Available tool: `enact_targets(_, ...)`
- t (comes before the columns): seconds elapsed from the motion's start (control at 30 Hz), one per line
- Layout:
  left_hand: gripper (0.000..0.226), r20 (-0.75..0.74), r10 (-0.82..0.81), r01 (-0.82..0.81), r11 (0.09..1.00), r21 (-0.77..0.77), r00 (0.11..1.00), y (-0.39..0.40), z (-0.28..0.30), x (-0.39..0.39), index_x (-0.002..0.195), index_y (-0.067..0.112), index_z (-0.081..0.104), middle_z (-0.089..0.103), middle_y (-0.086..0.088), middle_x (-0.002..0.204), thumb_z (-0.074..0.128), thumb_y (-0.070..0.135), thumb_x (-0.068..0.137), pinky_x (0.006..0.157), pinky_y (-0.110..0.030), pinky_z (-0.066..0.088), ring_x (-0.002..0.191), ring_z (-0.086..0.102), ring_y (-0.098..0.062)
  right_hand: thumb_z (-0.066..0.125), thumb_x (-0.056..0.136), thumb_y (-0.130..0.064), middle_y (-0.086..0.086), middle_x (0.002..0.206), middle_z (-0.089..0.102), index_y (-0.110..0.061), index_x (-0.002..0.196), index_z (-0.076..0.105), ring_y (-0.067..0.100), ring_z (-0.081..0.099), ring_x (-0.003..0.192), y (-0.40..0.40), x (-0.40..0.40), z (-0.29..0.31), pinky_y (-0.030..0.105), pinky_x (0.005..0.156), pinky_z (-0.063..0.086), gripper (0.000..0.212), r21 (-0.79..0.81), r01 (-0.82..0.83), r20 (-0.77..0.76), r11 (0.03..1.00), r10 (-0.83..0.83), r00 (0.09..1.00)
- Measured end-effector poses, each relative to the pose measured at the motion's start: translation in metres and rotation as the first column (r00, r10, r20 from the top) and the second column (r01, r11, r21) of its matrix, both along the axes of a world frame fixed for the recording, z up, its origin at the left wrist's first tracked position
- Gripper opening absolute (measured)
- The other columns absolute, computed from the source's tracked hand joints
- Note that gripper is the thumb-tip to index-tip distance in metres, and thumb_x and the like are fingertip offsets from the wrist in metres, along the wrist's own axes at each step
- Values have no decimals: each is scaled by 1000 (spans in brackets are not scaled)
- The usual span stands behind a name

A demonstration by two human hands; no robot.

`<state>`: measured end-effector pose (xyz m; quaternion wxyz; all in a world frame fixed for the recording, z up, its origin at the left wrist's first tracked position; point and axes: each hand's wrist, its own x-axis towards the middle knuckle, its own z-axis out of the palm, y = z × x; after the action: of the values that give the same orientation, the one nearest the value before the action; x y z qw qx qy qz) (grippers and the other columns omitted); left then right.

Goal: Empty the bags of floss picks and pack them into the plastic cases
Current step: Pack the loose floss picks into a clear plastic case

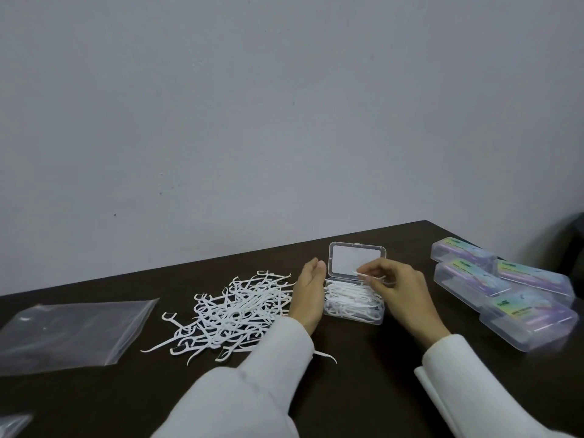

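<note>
1. Right hand [396, 289]: thumb and forefinger pinch a single floss pick [369, 275] just above the open case [354, 303]; the other fingers are loosely curled; the pick is thin, white and rigid-looking, with a forked head and a pointed tail.
2. Left hand [308, 290]: fingers straight and together, edge-on against the left wall of the case, holding nothing (it appears to steady the case).
3. Step in hand, by judgement: packing, pick by pick; the case is already well filled with white picks lying roughly parallel; the next move calls for laying this one down flat, aligned with the others, so the lid [357, 257] can shut.
4. The case is clear hard plastic, rectangular with rounded corners; its hinged lid stands upright at the back.
5. Loose pile of picks [234, 311] just left of the left hand; tangled, heads interlocked.
6. Emptied bag [72, 330] further left; thin, glossy, flat.
7. Four closed cases [502, 289] at right, with coloured labels; dark matt table [363, 390].
</note>
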<state>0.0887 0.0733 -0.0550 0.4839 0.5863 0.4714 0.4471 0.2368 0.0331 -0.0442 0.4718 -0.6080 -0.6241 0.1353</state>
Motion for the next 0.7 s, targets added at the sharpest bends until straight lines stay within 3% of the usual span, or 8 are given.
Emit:
enact_targets(0.2, 51, -54, -140, 139, 990, -10, 989, -11, 2, 2, 148, 21, 24, 32, 3, 150, 28, 41, 101, 108, -25, 21, 138, 29, -13, 66, 83, -9, -11, 85, 63, -21, 93, 65, -5, 58, 78, -3, 2, 0, 3, 64, 44, 16, 89, 39, -61, 995, -33, 998)
enact_targets(0.4, 57, -51, -238, 235, 971, -51, 970, -15, 3, 3, 150, 27, 7, 24, 4, 154, 22, 48, 99, 114, -30, 15, 141, 23, -15, 57, 88, -4, -11, 97, 58, -17, 97, 69, -1, 52, 87, -2, 2, -1, 2, 64, 40, 20, 75, 29, 28, 997, -31, 999)
enact_targets(0.47, 53, -62, -232, 230, 973, -39, 971, -12, 0, 4, 150, 24, 12, 27, 1, 153, 25, 41, 101, 113, -28, 19, 140, 26, -16, 55, 90, -2, -11, 100, 57, -16, 100, 69, 0, 51, 93, -2, 1, -3, -1, 65, 41, 23, 47, -13, 91, 999, 8, 996)
enact_targets(0.57, 48, 16, -198, 198, 979, -52, 980, -4, -3, 3, 147, 12, 22, 32, -7, 150, 33, 10, 101, 106, -22, 26, 138, 32, -18, 54, 90, -2, -12, 100, 57, -17, 98, 69, 1, 51, 95, -3, 2, -5, -1, 67, 40, 23, 51, -32, 151, 998, 24, 988)
enact_targets(0.63, 49, 83, -171, 177, 982, -73, 982, 2, -4, 1, 145, 8, 27, 40, -12, 146, 32, -3, 97, 104, -25, 35, 133, 39, -21, 55, 88, -2, -10, 97, 58, -19, 93, 67, 2, 53, 91, -6, 3, -3, 3, 70, 39, 21, 100, 31, 128, 995, -44, 991)
enact_targets(0.7, 48, 124, -163, 175, 981, -89, 979, 5, -6, 0, 142, 4, 32, 47, -15, 139, 31, -8, 95, 89, -20, 46, 127, 47, -23, 55, 88, 0, -5, 95, 59, -20, 88, 61, 7, 55, 87, -8, 4, -1, 10, 74, 39, 21, 174, 160, 71, 972, -175, 982)
